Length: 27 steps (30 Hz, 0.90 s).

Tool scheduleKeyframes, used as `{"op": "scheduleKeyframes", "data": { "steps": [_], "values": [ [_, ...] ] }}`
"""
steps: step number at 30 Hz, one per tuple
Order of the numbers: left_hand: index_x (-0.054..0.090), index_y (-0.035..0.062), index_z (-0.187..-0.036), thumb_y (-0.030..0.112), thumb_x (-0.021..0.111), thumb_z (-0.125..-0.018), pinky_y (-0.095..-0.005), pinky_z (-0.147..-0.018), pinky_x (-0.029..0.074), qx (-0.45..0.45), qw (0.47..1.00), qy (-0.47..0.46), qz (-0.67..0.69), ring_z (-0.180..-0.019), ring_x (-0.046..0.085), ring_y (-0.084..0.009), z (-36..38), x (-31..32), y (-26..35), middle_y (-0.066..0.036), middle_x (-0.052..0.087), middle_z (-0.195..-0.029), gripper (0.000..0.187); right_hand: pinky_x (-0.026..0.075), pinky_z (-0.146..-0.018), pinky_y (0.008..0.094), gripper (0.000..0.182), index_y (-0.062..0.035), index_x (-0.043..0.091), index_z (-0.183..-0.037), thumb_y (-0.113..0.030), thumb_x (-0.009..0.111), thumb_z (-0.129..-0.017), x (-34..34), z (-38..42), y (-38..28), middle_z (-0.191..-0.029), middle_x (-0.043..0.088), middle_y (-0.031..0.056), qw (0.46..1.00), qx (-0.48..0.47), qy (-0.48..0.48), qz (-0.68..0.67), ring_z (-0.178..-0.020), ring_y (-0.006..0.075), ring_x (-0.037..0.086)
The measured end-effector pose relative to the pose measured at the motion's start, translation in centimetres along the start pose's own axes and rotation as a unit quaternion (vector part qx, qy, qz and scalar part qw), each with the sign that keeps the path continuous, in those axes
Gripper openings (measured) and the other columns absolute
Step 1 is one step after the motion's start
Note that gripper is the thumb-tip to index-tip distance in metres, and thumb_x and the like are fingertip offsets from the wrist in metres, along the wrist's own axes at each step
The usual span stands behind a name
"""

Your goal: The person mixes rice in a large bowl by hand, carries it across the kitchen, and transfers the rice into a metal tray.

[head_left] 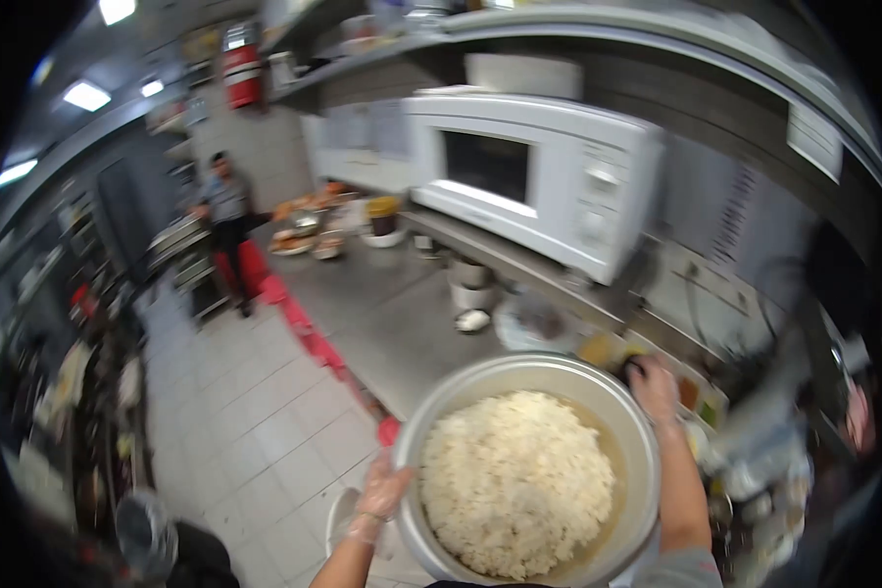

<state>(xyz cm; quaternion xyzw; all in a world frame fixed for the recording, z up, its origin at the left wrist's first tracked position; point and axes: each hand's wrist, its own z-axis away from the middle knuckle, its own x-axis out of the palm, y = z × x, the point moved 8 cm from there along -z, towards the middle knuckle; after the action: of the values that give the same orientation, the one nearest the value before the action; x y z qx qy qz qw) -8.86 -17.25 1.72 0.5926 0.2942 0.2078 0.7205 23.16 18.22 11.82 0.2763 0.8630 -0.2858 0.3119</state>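
A large round metal pot takes up the lower middle of the view, close in front of my body. White cooked rice is heaped inside it, with a brownish layer along the right inner wall. At the pot's left side, my left hand grips near the rim, its fingertips partly hidden by the wall. My right hand is closed at the far right of the rim, around what looks like a dark handle. Both hands appear to wear clear thin gloves.
A steel counter runs away ahead, carrying a white container and trays of food. Above it, a white microwave sits on a shelf. Another person stands farther down the tiled aisle. A bin is at lower left.
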Motion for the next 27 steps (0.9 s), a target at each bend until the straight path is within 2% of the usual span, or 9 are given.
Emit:
{"op": "scheduleKeyframes", "data": {
  "steps": [1, 3, 5, 6, 8, 15, 24, 25, 27],
  "values": [
    [0.053, -0.0029, -0.117, 0.015, 0.058, -0.075, -0.0354, -0.081, 0.046, -0.001, 1.0, -0.007, -0.029, -0.087, 0.059, -0.0227, -0.2, -0.3, -0.7, -0.012, 0.063, -0.097, 0.046, 0.046, -0.081, 0.042, 0.022, -0.002, 0.064, -0.091, -0.02, 0.059, -0.08, -0.6, -0.1, -1.5, -0.092, 0.061, 0.0185, 1.0, -0.003, -0.002, -0.008, -0.09, 0.0355, 0.058],
    [0.052, 0.0001, -0.118, 0.021, 0.058, -0.077, -0.036, -0.084, 0.044, 0.084, 0.97, 0.127, -0.187, -0.092, 0.057, -0.0229, -2.7, -1.1, -8.3, -0.014, 0.061, -0.101, 0.047, 0.046, -0.078, 0.0464, 0.027, -0.0015, 0.06, -0.096, -0.025, 0.059, -0.082, 1.2, 0.5, -2.0, -0.091, 0.06, 0.0215, 0.998, -0.042, -0.056, 0.005, -0.087, 0.0397, 0.058],
    [0.05, 0.0018, -0.118, 0.023, 0.057, -0.078, -0.0355, -0.087, 0.043, 0.008, 1.0, 0.015, -0.005, -0.096, 0.057, -0.0234, -0.1, -0.6, -3.6, -0.015, 0.06, -0.103, 0.045, 0.046, -0.08, 0.0477, 0.037, 0.0008, 0.059, -0.097, -0.032, 0.06, -0.081, 4.1, 1.4, -1.9, -0.093, 0.06, 0.0248, 0.977, -0.042, -0.19, 0.087, -0.089, 0.0424, 0.057],
    [0.051, 0.0018, -0.117, 0.023, 0.058, -0.078, -0.0355, -0.087, 0.043, 0.007, 1.0, 0.024, -0.013, -0.096, 0.057, -0.0238, 0.6, -1.1, -2.8, -0.015, 0.06, -0.102, 0.045, 0.046, -0.081, 0.0477, 0.041, 0.002, 0.059, -0.096, -0.035, 0.061, -0.08, 5.9, 1.8, -1.0, -0.095, 0.06, 0.0257, 0.958, -0.011, -0.263, 0.111, -0.091, 0.0427, 0.057],
    [0.051, 0.0017, -0.115, 0.024, 0.058, -0.078, -0.0354, -0.086, 0.043, -0.001, 0.999, 0.029, -0.029, -0.096, 0.057, -0.0247, 2.2, -1.5, -1.8, -0.015, 0.06, -0.101, 0.044, 0.046, -0.082, 0.0467, 0.048, 0.0043, 0.058, -0.098, -0.039, 0.064, -0.076, 5.7, 2.0, -1.7, -0.1, 0.06, 0.0269, 0.951, 0.043, -0.295, 0.088, -0.093, 0.0413, 0.058],
    [0.049, -0.0004, -0.119, 0.027, 0.055, -0.078, -0.0344, -0.093, 0.039, -0.074, 0.995, 0.046, 0.047, -0.103, 0.053, -0.0242, 9.7, -6.1, -8.0, -0.017, 0.057, -0.109, 0.05, 0.048, -0.079, 0.041, 0.049, 0.0066, 0.059, -0.095, -0.03, 0.073, -0.066, 5.9, 5.4, -7.7, -0.092, 0.063, 0.0265, 0.952, 0.045, -0.3, 0.035, -0.09, 0.0401, 0.06],
    [0.046, -0.0072, -0.117, 0.032, 0.054, -0.079, -0.0407, -0.087, 0.043, -0.023, 0.976, 0.218, 0.003, -0.099, 0.057, -0.0352, 26.1, -18.0, -17.9, -0.025, 0.059, -0.104, 0.055, 0.049, -0.069, 0.0376, 0.036, 0.0013, 0.062, -0.087, -0.019, 0.073, -0.059, 5.6, 16.5, -23.1, -0.079, 0.065, 0.0183, 0.922, -0.012, -0.382, -0.057, -0.074, 0.0317, 0.064],
    [0.048, -0.0088, -0.111, 0.03, 0.055, -0.078, -0.0408, -0.086, 0.043, -0.003, 0.971, 0.238, 0.034, -0.097, 0.057, -0.0358, 30.9, -20.2, -12.6, -0.026, 0.059, -0.101, 0.052, 0.049, -0.069, 0.0374, 0.036, 0.0011, 0.062, -0.087, -0.019, 0.073, -0.059, 5.5, 17.8, -25.4, -0.079, 0.066, 0.018, 0.925, -0.038, -0.373, -0.058, -0.074, 0.0311, 0.064],
    [0.048, -0.0072, -0.112, 0.023, 0.055, -0.077, -0.0363, -0.085, 0.044, -0.027, 0.969, 0.24, 0.043, -0.094, 0.056, -0.0263, 34.2, -23.1, -16.1, -0.018, 0.059, -0.101, 0.046, 0.05, -0.069, 0.037, 0.036, 0.0007, 0.062, -0.088, -0.019, 0.073, -0.06, 5.0, 20.2, -30.7, -0.079, 0.066, 0.0174, 0.927, -0.091, -0.359, -0.061, -0.073, 0.0299, 0.064]
  ]
}}
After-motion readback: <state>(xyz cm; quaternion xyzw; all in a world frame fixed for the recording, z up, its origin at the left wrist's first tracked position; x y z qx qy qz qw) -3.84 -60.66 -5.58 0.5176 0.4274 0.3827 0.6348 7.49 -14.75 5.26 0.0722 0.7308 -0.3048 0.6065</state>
